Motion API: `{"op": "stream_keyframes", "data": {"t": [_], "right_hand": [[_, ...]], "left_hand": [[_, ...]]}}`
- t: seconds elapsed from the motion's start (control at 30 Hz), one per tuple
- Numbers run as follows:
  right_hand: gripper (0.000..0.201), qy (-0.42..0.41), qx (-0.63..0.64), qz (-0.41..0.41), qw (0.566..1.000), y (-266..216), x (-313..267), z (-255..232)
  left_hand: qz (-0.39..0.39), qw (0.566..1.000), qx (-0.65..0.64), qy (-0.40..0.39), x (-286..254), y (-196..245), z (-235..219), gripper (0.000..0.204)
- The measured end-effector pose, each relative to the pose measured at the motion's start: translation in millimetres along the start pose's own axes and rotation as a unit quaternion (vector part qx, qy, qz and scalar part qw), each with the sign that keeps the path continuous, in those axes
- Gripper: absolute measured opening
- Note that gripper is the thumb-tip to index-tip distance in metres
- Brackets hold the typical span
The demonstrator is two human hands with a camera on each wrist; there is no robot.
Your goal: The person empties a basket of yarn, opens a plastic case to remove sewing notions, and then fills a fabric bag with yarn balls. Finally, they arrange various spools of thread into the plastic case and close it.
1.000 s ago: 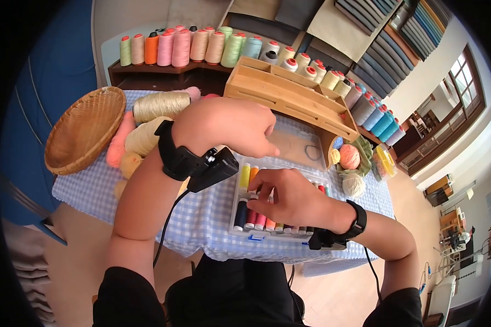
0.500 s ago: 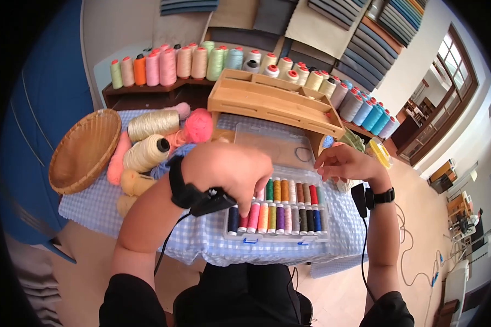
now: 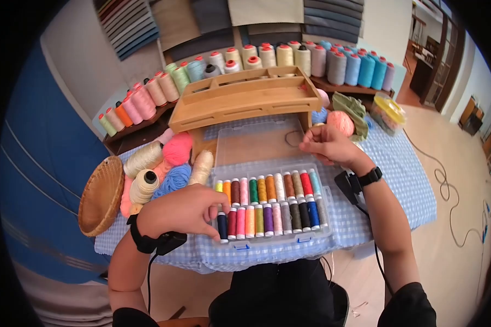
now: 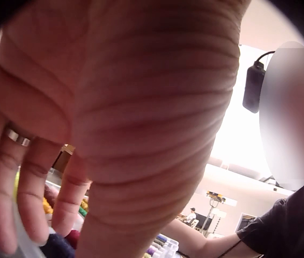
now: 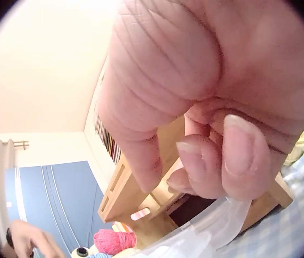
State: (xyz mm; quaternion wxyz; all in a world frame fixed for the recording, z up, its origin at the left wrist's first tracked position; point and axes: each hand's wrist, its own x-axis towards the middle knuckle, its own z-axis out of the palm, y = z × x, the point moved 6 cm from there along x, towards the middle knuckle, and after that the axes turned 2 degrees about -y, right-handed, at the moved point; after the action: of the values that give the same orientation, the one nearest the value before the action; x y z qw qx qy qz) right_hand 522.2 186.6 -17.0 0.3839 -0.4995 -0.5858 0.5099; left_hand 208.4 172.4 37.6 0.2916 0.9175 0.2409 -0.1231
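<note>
A clear plastic box (image 3: 326, 215) with two rows of coloured thread spools (image 3: 273, 203) lies on the checked cloth. Its clear lid (image 3: 256, 143) stands raised behind it. My left hand (image 3: 215, 215) rests on the box's left end, its fingers touching the dark spool (image 3: 222, 226) there. In the left wrist view the fingers (image 4: 34, 215) reach fairly straight down to the spools, and one wears a ring. My right hand (image 3: 310, 143) pinches the lid's right edge. The right wrist view shows its fingertips (image 5: 205, 172) closed on the clear plastic (image 5: 227, 220).
A wooden organiser (image 3: 245, 98) stands behind the lid, with rows of thread cones (image 3: 311, 57) along the back. A wicker basket (image 3: 101, 195), large cones (image 3: 144, 185) and yarn balls (image 3: 177, 148) lie at the left. A pink ball (image 3: 341, 121) and a yellow-lidded tub (image 3: 388, 111) sit at the right.
My right hand left the spools and took hold of the lid's right edge. My left hand came down from above the box onto its left end. The head view swung right.
</note>
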Motion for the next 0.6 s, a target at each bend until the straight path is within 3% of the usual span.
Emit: {"op": "stream_keyframes", "data": {"t": [0.07, 0.13, 0.2, 0.23, 0.27, 0.33, 0.37, 0.43, 0.47, 0.57, 0.6], "right_hand": [[0.017, 0.022, -0.007, -0.002, 1.000, -0.5, 0.5, 2.8], [0.019, 0.039, -0.020, -0.003, 0.999, -0.4, -0.9, 6.4], [0.022, 0.105, -0.122, -0.033, 0.986, -5.2, -3.0, 2.2], [0.025, 0.144, -0.205, -0.089, 0.964, -6.2, -2.1, -0.7], [0.025, 0.143, -0.204, -0.089, 0.964, 2.7, 1.0, -1.4], [0.033, 0.196, -0.329, -0.221, 0.897, -1.3, -1.9, -0.9], [0.033, 0.196, -0.328, -0.221, 0.897, -7.8, -6.3, 1.7], [0.044, 0.220, -0.285, -0.109, 0.927, -17.2, -15.5, 1.4], [0.044, 0.219, -0.284, -0.109, 0.927, -17.2, -16.9, 0.7], [0.040, 0.253, -0.326, -0.064, 0.909, -22.1, -23.0, -3.2], [0.039, 0.210, -0.252, 0.002, 0.945, -23.0, -24.6, 0.4]], "left_hand": [[-0.004, 1.000, -0.004, -0.004, -0.5, 2.0, -0.5, 0.053], [0.014, 0.998, -0.009, 0.056, -2.2, 2.2, -4.0, 0.054], [0.004, 0.998, 0.018, 0.056, -6.6, 13.8, -5.9, 0.055], [0.006, 0.995, 0.040, 0.094, -10.5, 17.3, -7.6, 0.053], [0.007, 0.989, 0.061, 0.132, -15.0, 21.4, -8.4, 0.052], [-0.018, 0.984, 0.053, 0.171, -23.6, 29.5, -5.2, 0.049], [-0.043, 0.976, 0.045, 0.211, -28.4, 30.8, -4.1, 0.047], [-0.085, 0.963, 0.022, 0.256, -35.1, 28.6, 6.5, 0.045], [-0.127, 0.945, -0.002, 0.301, -40.9, 23.9, 9.7, 0.043], [-0.163, 0.951, -0.038, 0.260, -46.9, 4.6, 33.7, 0.033], [-0.172, 0.957, -0.067, 0.222, -46.5, -2.6, 42.1, 0.027]]}}
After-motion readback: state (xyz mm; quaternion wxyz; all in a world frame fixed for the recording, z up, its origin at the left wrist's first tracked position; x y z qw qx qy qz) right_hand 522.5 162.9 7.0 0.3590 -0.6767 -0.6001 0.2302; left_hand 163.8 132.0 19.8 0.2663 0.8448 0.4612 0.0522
